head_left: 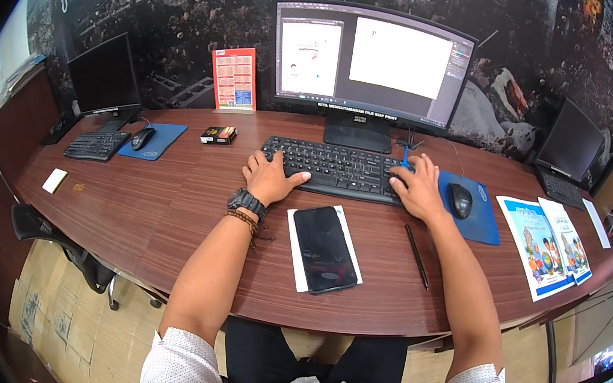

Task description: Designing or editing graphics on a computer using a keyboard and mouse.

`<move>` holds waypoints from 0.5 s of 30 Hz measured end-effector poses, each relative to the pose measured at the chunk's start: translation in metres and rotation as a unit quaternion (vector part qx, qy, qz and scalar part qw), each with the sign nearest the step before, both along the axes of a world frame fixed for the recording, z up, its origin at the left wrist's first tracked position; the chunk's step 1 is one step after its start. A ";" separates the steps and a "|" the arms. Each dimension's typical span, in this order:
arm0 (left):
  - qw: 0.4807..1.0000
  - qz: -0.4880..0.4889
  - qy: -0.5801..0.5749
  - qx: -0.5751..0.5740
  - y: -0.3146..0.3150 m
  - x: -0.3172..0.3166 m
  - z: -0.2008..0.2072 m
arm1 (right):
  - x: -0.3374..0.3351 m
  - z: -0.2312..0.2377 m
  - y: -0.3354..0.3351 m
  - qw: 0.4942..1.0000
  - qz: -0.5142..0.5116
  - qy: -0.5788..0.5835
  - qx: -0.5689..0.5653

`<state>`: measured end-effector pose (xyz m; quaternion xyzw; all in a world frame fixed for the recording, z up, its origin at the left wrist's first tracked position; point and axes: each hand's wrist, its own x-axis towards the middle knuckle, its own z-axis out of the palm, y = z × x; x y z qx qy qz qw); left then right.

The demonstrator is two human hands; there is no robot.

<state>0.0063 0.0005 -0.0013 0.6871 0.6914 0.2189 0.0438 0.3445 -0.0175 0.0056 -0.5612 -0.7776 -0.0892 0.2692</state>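
Observation:
A black keyboard (347, 170) lies in front of a wide curved monitor (393, 61), whose screen shows two white document windows. My left hand (272, 176) rests on the keyboard's left end, fingers spread and thumb stretched along its front edge. On the right end lies my right hand (419, 185), its fingers also apart and touching the keys. Neither hand holds anything. To the right of that hand, a black mouse (460, 201) sits on a blue mouse pad (480, 225). Between my forearms a dark smartphone (324, 248) lies on a white paper (297, 258), with a black pen (417, 257) beside it.
Printed booklets (538, 248) lie on the desk's right. Behind the left hand are a small black box (218, 135) and a red standing card (234, 79). Another keyboard (97, 145), mouse (142, 138) and dark monitor (105, 75) stand at left; a second dark monitor (572, 140) stands at far right.

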 end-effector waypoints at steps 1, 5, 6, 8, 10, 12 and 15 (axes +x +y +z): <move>1.000 -0.003 -0.001 -0.001 0.000 0.001 -0.001 | -0.005 0.000 0.003 0.999 -0.012 -0.009 -0.033; 1.000 -0.008 -0.006 -0.010 -0.001 0.006 0.006 | -0.018 0.005 0.016 0.999 -0.042 -0.017 -0.015; 1.000 -0.008 -0.005 -0.016 -0.003 0.005 0.007 | -0.027 0.007 0.017 0.999 -0.040 -0.018 -0.016; 1.000 -0.004 -0.005 -0.022 -0.003 0.003 0.005 | -0.038 0.009 0.017 0.996 -0.051 -0.013 -0.071; 1.000 -0.004 -0.005 -0.025 -0.003 0.004 0.007 | -0.040 0.009 0.017 0.994 -0.059 -0.020 -0.095; 1.000 -0.017 -0.010 -0.015 -0.004 0.004 0.007 | -0.038 0.009 0.014 0.995 -0.057 -0.027 -0.072; 0.999 -0.032 -0.024 -0.029 0.001 -0.004 0.007 | -0.033 0.004 0.004 0.999 -0.020 -0.021 -0.024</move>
